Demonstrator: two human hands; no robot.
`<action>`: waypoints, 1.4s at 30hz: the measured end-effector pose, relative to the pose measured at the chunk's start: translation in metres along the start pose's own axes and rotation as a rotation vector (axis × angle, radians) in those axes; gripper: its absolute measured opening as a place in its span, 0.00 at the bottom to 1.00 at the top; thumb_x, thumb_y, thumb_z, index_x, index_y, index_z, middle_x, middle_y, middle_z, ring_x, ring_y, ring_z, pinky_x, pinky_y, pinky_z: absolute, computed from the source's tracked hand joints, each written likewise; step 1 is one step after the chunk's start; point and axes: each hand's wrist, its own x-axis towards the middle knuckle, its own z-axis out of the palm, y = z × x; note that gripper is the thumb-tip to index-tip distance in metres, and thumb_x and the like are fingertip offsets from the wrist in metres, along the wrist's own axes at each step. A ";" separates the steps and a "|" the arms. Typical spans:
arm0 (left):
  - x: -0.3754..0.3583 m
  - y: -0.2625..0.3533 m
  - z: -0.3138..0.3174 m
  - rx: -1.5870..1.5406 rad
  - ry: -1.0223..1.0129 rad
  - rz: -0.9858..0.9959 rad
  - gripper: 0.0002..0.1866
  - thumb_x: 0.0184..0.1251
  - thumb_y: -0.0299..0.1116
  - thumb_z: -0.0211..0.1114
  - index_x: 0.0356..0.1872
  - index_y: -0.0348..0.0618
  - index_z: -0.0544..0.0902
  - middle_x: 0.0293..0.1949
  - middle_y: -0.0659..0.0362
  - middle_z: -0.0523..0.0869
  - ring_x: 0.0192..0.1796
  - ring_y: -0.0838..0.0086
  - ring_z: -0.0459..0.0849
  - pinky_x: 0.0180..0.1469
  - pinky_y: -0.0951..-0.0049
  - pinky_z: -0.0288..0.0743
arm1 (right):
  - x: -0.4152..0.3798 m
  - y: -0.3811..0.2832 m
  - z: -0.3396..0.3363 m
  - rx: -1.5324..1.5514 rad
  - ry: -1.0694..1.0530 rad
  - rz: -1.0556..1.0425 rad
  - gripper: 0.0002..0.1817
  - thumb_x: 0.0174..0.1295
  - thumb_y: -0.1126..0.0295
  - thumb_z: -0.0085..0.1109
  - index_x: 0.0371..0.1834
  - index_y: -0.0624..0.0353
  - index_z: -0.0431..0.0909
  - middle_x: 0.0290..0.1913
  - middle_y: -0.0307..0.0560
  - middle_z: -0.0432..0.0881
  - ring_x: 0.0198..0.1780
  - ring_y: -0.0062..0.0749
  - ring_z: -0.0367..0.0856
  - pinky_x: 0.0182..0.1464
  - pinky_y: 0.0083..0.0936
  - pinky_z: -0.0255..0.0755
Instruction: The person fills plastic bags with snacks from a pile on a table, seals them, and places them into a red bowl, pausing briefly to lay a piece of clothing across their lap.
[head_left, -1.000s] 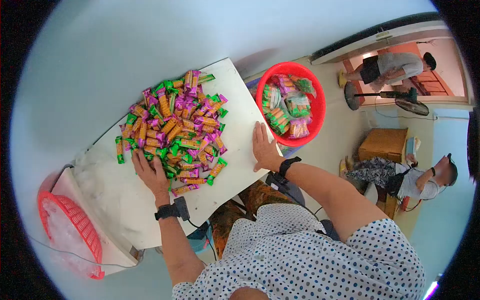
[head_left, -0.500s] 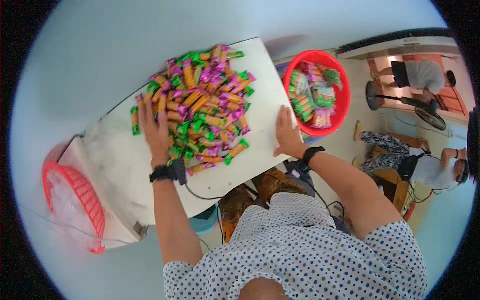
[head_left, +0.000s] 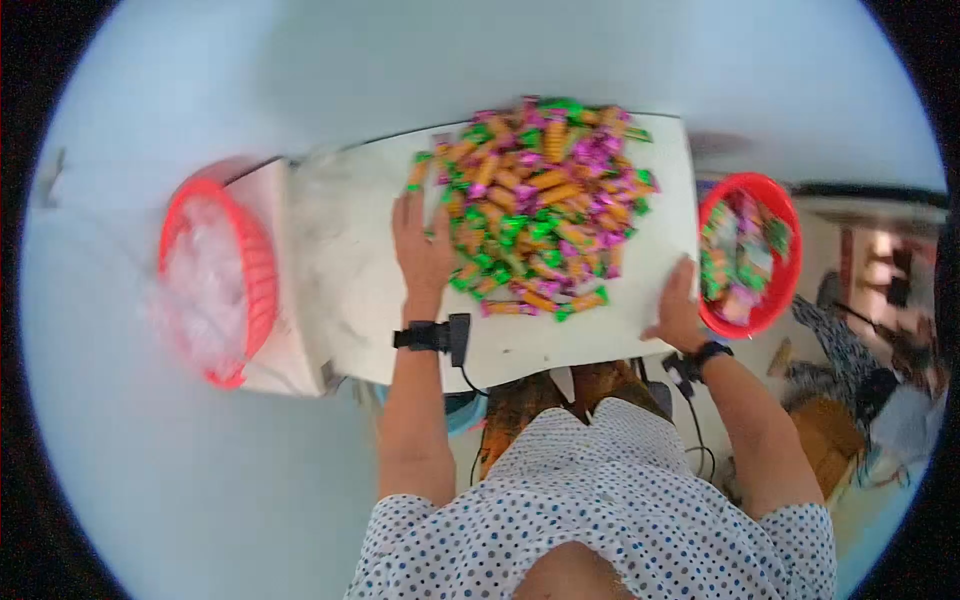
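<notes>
- Green-ended and purple-ended wrapped packets (head_left: 545,190) lie heaped in a loose pile on the white worktop (head_left: 365,290), mostly toward its far side and right of the middle.
- From where I stand, the step in hand looks like handling the heap at its left edge: the left hand (head_left: 424,248) is palm down there, fingers spread and reaching away from the body, nothing pinched that I can see. Blur hides whether the fingertips touch a packet.
- Over at the right edge of the worktop, the right hand (head_left: 676,310) rests open, thumb held apart, near the red basin (head_left: 796,245) and holding nothing visible.
- Taking up one packet from this pose would, I judge, call for thumb and fingertips to close across its narrow width, without dragging its neighbours along.
- Just beyond the left fingers, a green-ended packet (head_left: 418,172) lies with its long axis running from the person toward the wall, its far end leaning slightly right.
- As for the rest, they point every way; at the near edge of the heap, a purple-ended packet (head_left: 510,309) lies crosswise, while a green-ended one (head_left: 582,303) beside it slants, its right end farther from the body.
- Bagged packets (head_left: 735,255) fill much of the basin; clear plastic (head_left: 205,265) sits in the red basket (head_left: 261,270) at the left.
</notes>
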 end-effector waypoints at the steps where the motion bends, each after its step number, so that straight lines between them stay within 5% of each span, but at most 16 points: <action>1: -0.011 0.000 -0.012 0.024 0.002 -0.047 0.26 0.69 0.36 0.63 0.65 0.37 0.73 0.68 0.41 0.70 0.72 0.45 0.64 0.72 0.52 0.60 | -0.001 -0.006 -0.009 -0.112 0.055 -0.042 0.89 0.18 0.45 0.87 0.73 0.84 0.29 0.77 0.78 0.24 0.79 0.71 0.27 0.75 0.62 0.49; 3: -0.031 -0.007 -0.032 0.103 0.094 -0.111 0.24 0.67 0.31 0.65 0.62 0.37 0.75 0.65 0.40 0.74 0.70 0.47 0.68 0.71 0.54 0.63 | 0.001 -0.015 -0.028 -0.105 -0.119 0.047 0.86 0.20 0.41 0.85 0.73 0.86 0.35 0.77 0.80 0.27 0.78 0.74 0.30 0.62 0.69 0.68; 6: -0.076 -0.031 -0.052 0.239 0.145 -0.187 0.27 0.64 0.29 0.66 0.64 0.36 0.73 0.67 0.39 0.70 0.71 0.44 0.65 0.72 0.51 0.60 | 0.002 -0.013 -0.017 -0.169 -0.068 0.033 0.84 0.21 0.40 0.84 0.72 0.87 0.39 0.76 0.81 0.29 0.78 0.76 0.31 0.52 0.69 0.75; 19: -0.182 -0.089 -0.088 0.527 0.265 -0.578 0.37 0.56 0.38 0.74 0.63 0.28 0.70 0.61 0.30 0.71 0.63 0.37 0.71 0.65 0.49 0.69 | -0.001 -0.014 -0.011 -0.152 -0.040 -0.019 0.83 0.24 0.42 0.85 0.71 0.89 0.37 0.75 0.84 0.30 0.78 0.77 0.31 0.63 0.62 0.69; 26: -0.169 -0.108 -0.099 0.485 0.141 -0.620 0.17 0.58 0.32 0.69 0.46 0.32 0.82 0.40 0.42 0.86 0.48 0.49 0.83 0.52 0.54 0.76 | -0.001 -0.006 -0.010 -0.114 -0.073 -0.045 0.83 0.23 0.43 0.85 0.70 0.91 0.38 0.75 0.86 0.30 0.78 0.78 0.31 0.75 0.54 0.53; 31: -0.167 -0.108 -0.112 0.309 0.230 -0.540 0.07 0.58 0.26 0.63 0.36 0.38 0.86 0.33 0.45 0.87 0.36 0.53 0.86 0.42 0.58 0.80 | -0.003 -0.012 -0.018 -0.174 -0.130 -0.032 0.82 0.23 0.41 0.84 0.68 0.95 0.41 0.74 0.90 0.33 0.77 0.78 0.31 0.79 0.54 0.37; 35: -0.178 -0.088 -0.132 0.126 0.285 -0.469 0.05 0.62 0.25 0.64 0.37 0.35 0.82 0.33 0.51 0.86 0.34 0.60 0.86 0.39 0.62 0.79 | 0.001 -0.014 -0.014 -0.338 -0.203 -0.023 0.83 0.22 0.36 0.81 0.65 0.98 0.43 0.71 0.95 0.39 0.77 0.80 0.32 0.79 0.55 0.29; 38: -0.196 -0.082 -0.144 -0.404 0.242 -0.762 0.06 0.67 0.25 0.61 0.42 0.35 0.79 0.35 0.57 0.83 0.34 0.69 0.85 0.37 0.68 0.81 | 0.005 -0.020 -0.015 -0.459 -0.273 -0.028 0.82 0.23 0.32 0.78 0.64 0.98 0.47 0.70 0.96 0.41 0.75 0.84 0.32 0.77 0.60 0.28; 42: -0.215 -0.062 -0.152 -0.762 0.310 -0.853 0.08 0.72 0.23 0.55 0.49 0.37 0.76 0.37 0.59 0.81 0.34 0.73 0.84 0.37 0.73 0.84 | 0.009 0.004 0.015 -0.461 -0.147 -0.084 0.81 0.24 0.26 0.73 0.62 0.99 0.53 0.68 0.98 0.46 0.74 0.88 0.34 0.74 0.68 0.28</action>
